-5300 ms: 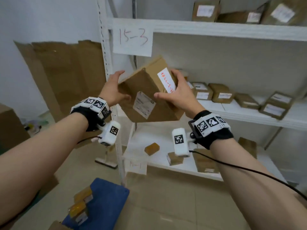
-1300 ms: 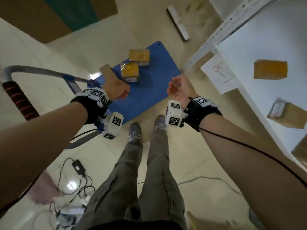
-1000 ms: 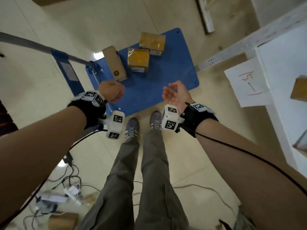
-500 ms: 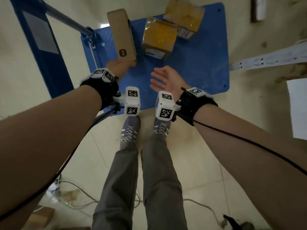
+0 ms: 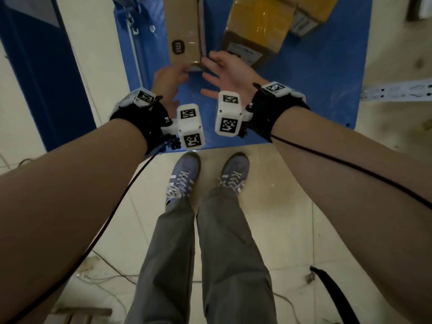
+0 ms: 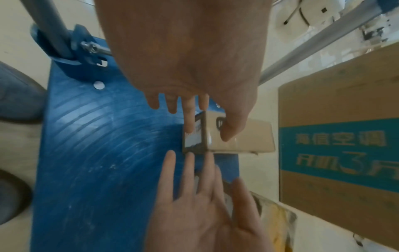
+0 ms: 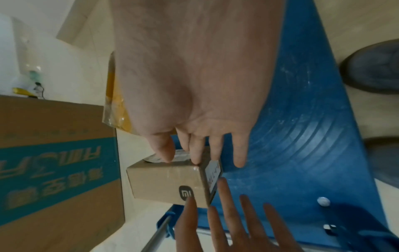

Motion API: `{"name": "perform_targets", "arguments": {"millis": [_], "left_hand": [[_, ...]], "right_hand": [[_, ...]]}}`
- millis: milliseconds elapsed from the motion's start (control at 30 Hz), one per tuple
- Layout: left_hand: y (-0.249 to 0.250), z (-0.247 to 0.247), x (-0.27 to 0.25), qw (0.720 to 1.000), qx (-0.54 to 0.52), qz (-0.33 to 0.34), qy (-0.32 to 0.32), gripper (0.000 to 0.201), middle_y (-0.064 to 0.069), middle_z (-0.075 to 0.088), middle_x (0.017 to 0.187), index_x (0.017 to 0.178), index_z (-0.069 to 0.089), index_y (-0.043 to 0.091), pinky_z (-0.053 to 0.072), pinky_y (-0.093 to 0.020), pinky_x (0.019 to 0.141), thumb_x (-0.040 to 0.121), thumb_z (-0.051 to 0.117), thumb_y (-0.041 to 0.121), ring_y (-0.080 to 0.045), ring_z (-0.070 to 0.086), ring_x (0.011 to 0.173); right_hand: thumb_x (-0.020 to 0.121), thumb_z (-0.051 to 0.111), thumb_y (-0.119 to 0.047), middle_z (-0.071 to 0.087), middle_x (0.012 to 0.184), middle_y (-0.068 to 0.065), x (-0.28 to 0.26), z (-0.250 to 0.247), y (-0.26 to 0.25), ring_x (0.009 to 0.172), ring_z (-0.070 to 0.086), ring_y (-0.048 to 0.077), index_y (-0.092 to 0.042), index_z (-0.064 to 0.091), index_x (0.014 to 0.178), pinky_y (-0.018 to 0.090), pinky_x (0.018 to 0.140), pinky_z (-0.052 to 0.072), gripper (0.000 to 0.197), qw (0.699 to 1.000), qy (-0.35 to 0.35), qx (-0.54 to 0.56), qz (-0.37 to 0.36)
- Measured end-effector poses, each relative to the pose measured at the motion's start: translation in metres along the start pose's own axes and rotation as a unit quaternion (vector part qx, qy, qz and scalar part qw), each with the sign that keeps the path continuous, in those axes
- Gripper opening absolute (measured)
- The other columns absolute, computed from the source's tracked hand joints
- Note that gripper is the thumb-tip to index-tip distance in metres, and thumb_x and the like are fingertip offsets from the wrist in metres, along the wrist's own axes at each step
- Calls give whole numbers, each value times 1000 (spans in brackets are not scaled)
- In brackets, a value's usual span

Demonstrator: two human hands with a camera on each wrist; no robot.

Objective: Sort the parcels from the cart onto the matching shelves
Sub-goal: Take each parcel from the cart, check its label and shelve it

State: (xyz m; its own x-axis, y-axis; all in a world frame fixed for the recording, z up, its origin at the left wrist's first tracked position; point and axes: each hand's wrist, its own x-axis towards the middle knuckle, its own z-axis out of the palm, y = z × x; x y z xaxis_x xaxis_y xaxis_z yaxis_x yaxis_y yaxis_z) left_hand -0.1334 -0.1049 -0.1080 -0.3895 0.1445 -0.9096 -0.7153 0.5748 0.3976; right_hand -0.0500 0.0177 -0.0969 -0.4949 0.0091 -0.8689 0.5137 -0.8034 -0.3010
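Observation:
A long brown parcel (image 5: 184, 31) with a black logo lies on the blue cart deck (image 5: 304, 78). Its near end carries a white label (image 7: 213, 177). My left hand (image 5: 174, 78) reaches its near left corner with straight fingers; the thumb (image 6: 228, 131) lies on the logo face and a finger (image 6: 190, 122) touches the end. My right hand (image 5: 219, 71) is open at the parcel's right side, its fingertips (image 7: 196, 153) touching the edge. Neither hand grips it. A yellow-taped parcel (image 5: 254, 26) and another parcel (image 5: 306, 17) lie to the right.
The cart's handle tube (image 6: 49, 25) rises at the deck's left end. A large cardboard box with a teal band (image 6: 336, 153) stands beyond the cart. My shoes (image 5: 184, 174) stand at the deck's near edge, cables (image 5: 105, 272) trail on the floor, and a shelf rail (image 5: 397, 90) is at right.
My view has dropped closer to the cart. Both hands have moved forward from empty air to the near end of the long brown parcel and now touch it.

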Motion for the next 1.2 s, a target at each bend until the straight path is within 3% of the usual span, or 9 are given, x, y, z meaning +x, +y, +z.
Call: {"name": "perform_targets", "arguments": {"millis": [133, 267, 433, 600, 667, 833, 1000, 1100, 1200], "left_hand": [[-9, 3, -4, 998, 15, 18, 66, 75, -3, 37, 152, 141, 43, 27, 41, -43, 99, 74, 68, 48, -25, 40, 137], [1, -3, 13, 974, 1, 117, 194, 95, -5, 37, 153, 151, 31, 16, 48, -33, 96, 71, 78, 36, -22, 44, 133], [8, -15, 42, 983, 41, 142, 107, 87, -6, 28, 159, 157, 14, 18, 43, -35, 100, 90, 68, 24, -21, 37, 139], [3, -9, 30, 989, 52, 131, 51, 89, -6, 30, 159, 157, 15, 21, 39, -39, 109, 87, 68, 38, -23, 40, 140], [-4, -7, 24, 986, 53, 135, 86, 100, -6, 33, 157, 156, 22, 23, 41, -41, 110, 74, 74, 49, -23, 43, 137], [-27, 5, -1, 982, 125, 83, 115, 91, 0, 57, 122, 134, 43, 16, 48, -21, 73, 64, 83, 58, -13, 59, 106], [-55, 7, -29, 980, 136, 40, 140, 101, -2, 63, 105, 115, 50, 4, 50, -25, 66, 40, 87, 61, -16, 66, 92], [-69, 4, -51, 976, 181, 12, 118, 100, -4, 62, 99, 114, 49, 3, 48, -29, 62, 40, 85, 58, -21, 65, 89], [-77, 1, -70, 974, 203, -20, 94, 106, -6, 62, 104, 119, 47, 11, 57, -38, 75, 33, 77, 66, -24, 67, 93]], "right_hand": [[107, 45, -25, 38, 160, 5, 0, 4, 9, 147, 33, 27, -17, 39, 151, 47, 113, 36, 45, 1000, 17, -22, 0], [104, 51, -25, 32, 162, 1, 2, 7, 6, 148, 30, 28, -28, 53, 110, 47, 104, 40, 6, 999, 22, -28, 2], [104, 51, -27, 26, 164, -3, 19, 12, 5, 149, 25, 28, -23, 41, 149, 45, 101, 40, 46, 999, 38, -10, -5], [106, 47, -22, 57, 128, -1, 13, 12, 9, 117, 55, 22, -18, 51, 128, 38, 85, 51, 23, 999, 39, -15, 14], [106, 47, -21, 58, 112, -2, 7, 10, 15, 117, 56, 22, -16, 53, 122, 46, 99, 50, 17, 998, 41, -25, 29], [105, 48, -33, 52, 144, 7, -14, 0, 40, 128, 52, 29, -16, 56, 134, 47, 108, 46, 35, 994, 78, -50, 50], [100, 54, -36, 63, 107, -2, -46, -10, 79, 116, 58, 22, -19, 66, 113, 38, 98, 51, 24, 991, 104, -31, 80], [102, 48, -34, 66, 100, -5, -69, -18, 98, 103, 58, 18, -15, 68, 125, 32, 87, 49, 36, 991, 102, -5, 81], [105, 42, -32, 64, 103, -2, -96, -27, 109, 96, 57, 16, -14, 66, 129, 36, 100, 45, 38, 994, 87, 10, 72]]}}
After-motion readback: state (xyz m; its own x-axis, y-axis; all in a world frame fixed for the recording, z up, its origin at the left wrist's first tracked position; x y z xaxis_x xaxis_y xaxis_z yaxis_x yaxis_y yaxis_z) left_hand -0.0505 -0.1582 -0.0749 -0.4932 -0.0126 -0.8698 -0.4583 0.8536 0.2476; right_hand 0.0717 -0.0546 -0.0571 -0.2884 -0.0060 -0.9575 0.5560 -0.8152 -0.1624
